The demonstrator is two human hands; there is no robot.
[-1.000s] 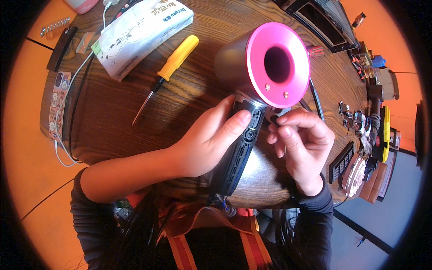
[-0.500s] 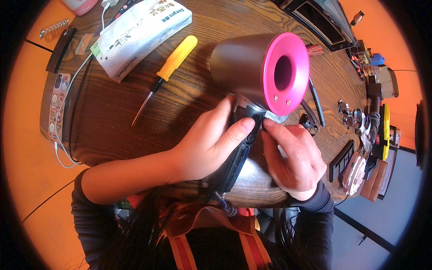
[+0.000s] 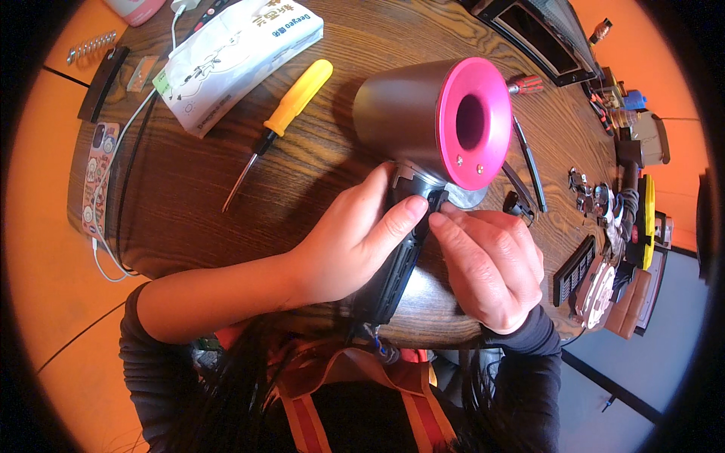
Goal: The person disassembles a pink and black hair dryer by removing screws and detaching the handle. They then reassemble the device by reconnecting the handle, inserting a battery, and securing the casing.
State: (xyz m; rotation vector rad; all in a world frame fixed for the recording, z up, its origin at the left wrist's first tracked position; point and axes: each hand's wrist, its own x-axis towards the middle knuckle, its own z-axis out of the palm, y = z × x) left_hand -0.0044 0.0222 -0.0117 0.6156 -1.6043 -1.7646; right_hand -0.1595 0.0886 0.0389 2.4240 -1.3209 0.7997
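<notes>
Over the desk's near edge, the left hand gripped the hair dryer by its handle, apparently steadying it for the right hand, narrowed at its side; whether that held anything, I couldn't tell.

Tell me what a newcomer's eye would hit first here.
Most likely the hair dryer, its bright pink ring right of centre. Below the ring, the left hand grips the dark handle, the right hand at its upper end. Further left, a yellow screwdriver lies on the brown table.
</notes>
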